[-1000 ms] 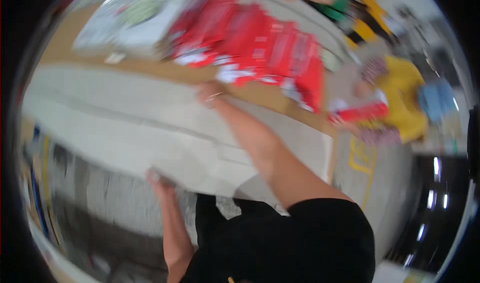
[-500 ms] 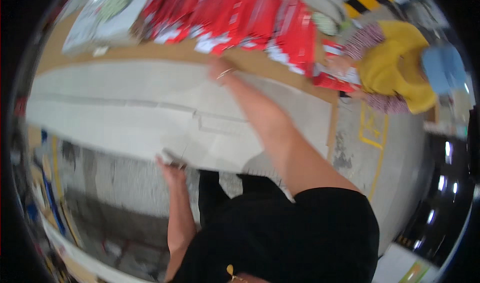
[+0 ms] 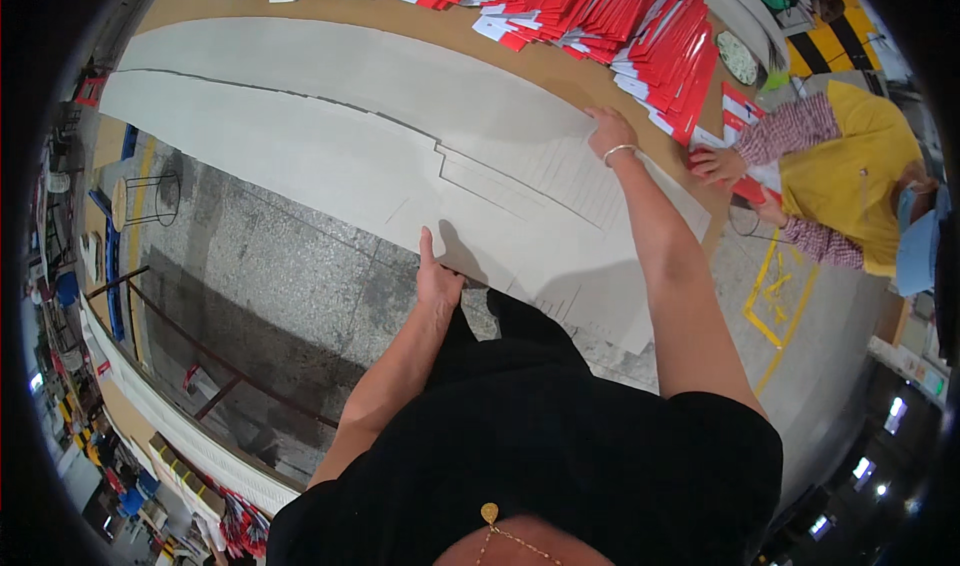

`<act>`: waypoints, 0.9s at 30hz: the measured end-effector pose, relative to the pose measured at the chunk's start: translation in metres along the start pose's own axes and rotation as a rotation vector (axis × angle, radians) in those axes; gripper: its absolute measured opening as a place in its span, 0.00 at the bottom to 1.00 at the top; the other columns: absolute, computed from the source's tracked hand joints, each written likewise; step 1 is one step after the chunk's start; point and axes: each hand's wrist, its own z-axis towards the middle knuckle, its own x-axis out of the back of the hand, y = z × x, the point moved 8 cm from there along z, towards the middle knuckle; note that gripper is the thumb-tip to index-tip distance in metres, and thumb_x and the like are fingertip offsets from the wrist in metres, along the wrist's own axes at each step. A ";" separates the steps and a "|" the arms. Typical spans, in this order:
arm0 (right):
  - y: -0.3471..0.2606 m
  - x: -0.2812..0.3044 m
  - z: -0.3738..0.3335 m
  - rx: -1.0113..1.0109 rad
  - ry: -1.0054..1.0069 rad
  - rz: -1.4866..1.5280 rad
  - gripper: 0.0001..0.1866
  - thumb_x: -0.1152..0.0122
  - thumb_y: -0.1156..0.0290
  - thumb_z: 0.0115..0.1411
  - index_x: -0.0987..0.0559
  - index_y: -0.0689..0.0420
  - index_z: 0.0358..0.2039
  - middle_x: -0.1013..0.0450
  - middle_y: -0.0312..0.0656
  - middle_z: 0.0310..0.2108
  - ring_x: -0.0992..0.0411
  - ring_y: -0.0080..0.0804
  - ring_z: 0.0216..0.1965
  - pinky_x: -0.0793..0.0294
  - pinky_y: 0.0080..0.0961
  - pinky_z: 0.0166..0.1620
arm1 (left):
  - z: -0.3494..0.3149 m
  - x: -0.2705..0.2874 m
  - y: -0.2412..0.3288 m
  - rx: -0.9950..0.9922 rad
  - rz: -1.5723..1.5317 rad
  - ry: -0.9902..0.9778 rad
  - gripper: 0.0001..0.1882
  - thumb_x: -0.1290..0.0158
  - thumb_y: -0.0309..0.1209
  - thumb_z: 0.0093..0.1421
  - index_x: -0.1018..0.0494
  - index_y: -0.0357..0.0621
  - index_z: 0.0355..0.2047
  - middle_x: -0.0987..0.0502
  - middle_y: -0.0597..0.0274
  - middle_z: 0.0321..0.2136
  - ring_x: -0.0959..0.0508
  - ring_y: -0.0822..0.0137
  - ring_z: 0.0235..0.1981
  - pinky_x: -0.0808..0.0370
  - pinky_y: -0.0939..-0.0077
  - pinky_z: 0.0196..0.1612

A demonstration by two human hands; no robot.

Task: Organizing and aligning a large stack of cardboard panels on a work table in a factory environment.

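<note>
A long pale grey-white sheet (image 3: 330,156) lies across the brown table in front of me. A dark, stepped line runs along it, with thin pencil-like lines near its right part. My left hand (image 3: 438,284) is at the sheet's near edge, thumb stretched up along the top and the other fingers curled at the edge, partly hidden. Toward the right, my right hand (image 3: 612,134), a bracelet at its wrist, rests on the sheet's far edge with fingers stretched out; nothing shows in it.
Rows of red and white folded packets (image 3: 600,16) lie along the table's far side (image 3: 560,71). At the right, a co-worker in a yellow apron (image 3: 850,171) handles similar packets. A stool (image 3: 125,204) and a dark metal frame (image 3: 215,376) stand at left.
My right hand has moved right along the sheet's far edge. My left hand has shifted right along the near edge. The whole view has turned and moved.
</note>
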 end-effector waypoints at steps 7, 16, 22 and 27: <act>0.068 0.015 -0.032 -0.106 -0.024 -0.045 0.24 0.52 0.82 0.43 0.24 0.51 0.43 0.31 0.46 0.43 0.34 0.42 0.48 0.35 0.30 0.51 | -0.027 -0.024 -0.063 0.173 -0.002 -0.060 0.42 0.53 0.62 0.50 0.44 0.48 0.57 0.41 0.56 0.54 0.41 0.57 0.55 0.46 0.56 0.58; 0.109 0.014 -0.053 -0.031 0.056 -0.050 0.23 0.52 0.84 0.41 0.23 0.52 0.40 0.31 0.44 0.43 0.34 0.41 0.47 0.35 0.29 0.51 | -0.027 -0.027 -0.081 0.163 -0.023 -0.043 0.43 0.52 0.62 0.50 0.43 0.42 0.56 0.39 0.55 0.54 0.40 0.58 0.54 0.45 0.62 0.58; 0.101 0.019 -0.053 -0.037 -0.003 -0.081 0.24 0.52 0.85 0.41 0.24 0.53 0.41 0.31 0.46 0.41 0.34 0.42 0.47 0.35 0.29 0.51 | -0.020 -0.026 -0.087 0.139 -0.106 -0.057 0.40 0.51 0.61 0.49 0.40 0.45 0.54 0.38 0.55 0.53 0.38 0.56 0.54 0.43 0.56 0.57; 0.102 0.018 -0.050 -0.002 0.013 -0.093 0.23 0.52 0.85 0.41 0.25 0.54 0.40 0.31 0.46 0.42 0.35 0.42 0.48 0.35 0.29 0.52 | -0.018 -0.030 -0.085 0.118 -0.169 -0.089 0.39 0.48 0.59 0.49 0.39 0.46 0.54 0.38 0.56 0.53 0.38 0.56 0.54 0.43 0.58 0.57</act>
